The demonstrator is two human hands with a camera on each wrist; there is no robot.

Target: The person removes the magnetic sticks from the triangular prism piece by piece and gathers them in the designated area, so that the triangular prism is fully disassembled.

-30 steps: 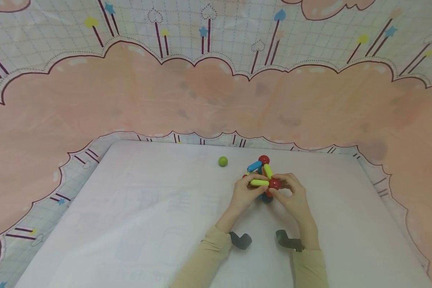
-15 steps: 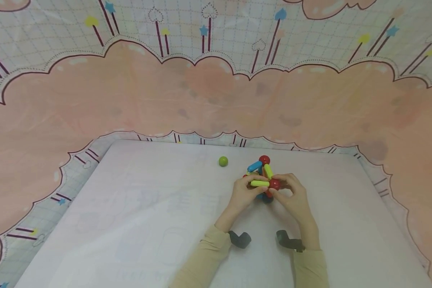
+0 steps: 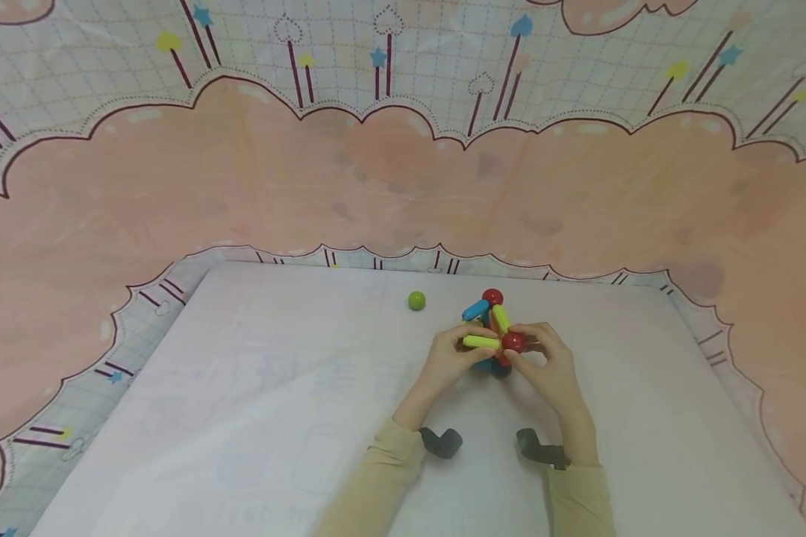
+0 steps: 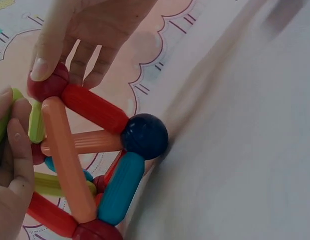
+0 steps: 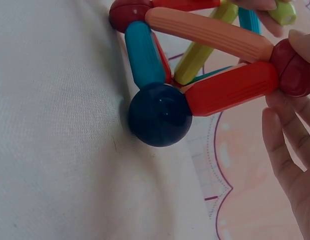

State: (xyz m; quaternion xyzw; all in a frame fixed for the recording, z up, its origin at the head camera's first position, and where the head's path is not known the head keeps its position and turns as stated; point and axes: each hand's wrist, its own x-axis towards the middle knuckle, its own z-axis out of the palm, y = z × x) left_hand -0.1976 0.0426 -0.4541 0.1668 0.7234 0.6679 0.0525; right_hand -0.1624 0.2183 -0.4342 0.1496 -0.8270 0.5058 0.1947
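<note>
My left hand [image 3: 447, 361] pinches a yellow-green magnetic rod [image 3: 480, 342] between thumb and fingers. My right hand [image 3: 552, 368] holds a red ball [image 3: 513, 342] at a corner of a structure built from magnetic rods and balls. In the left wrist view, a red rod [image 4: 97, 107] and an orange rod [image 4: 69, 160] meet that ball. A dark blue ball [image 5: 160, 115] forms a lower corner, joined to a teal rod [image 5: 144, 55]. Another red ball [image 3: 492, 298] tops the far side, with a blue rod [image 3: 475, 310] attached. The hands partly hide the structure.
A loose green ball [image 3: 416, 300] lies on the white table [image 3: 255, 403], left of the structure. Behind the table hangs a patterned cloth [image 3: 309, 179]. Dark camera mounts [image 3: 442, 443] project inward from both wrists.
The left hand has shifted slightly left with the yellow-green rod, and the rod's end now sits a little farther from the red ball. The right hand has hardly moved.
</note>
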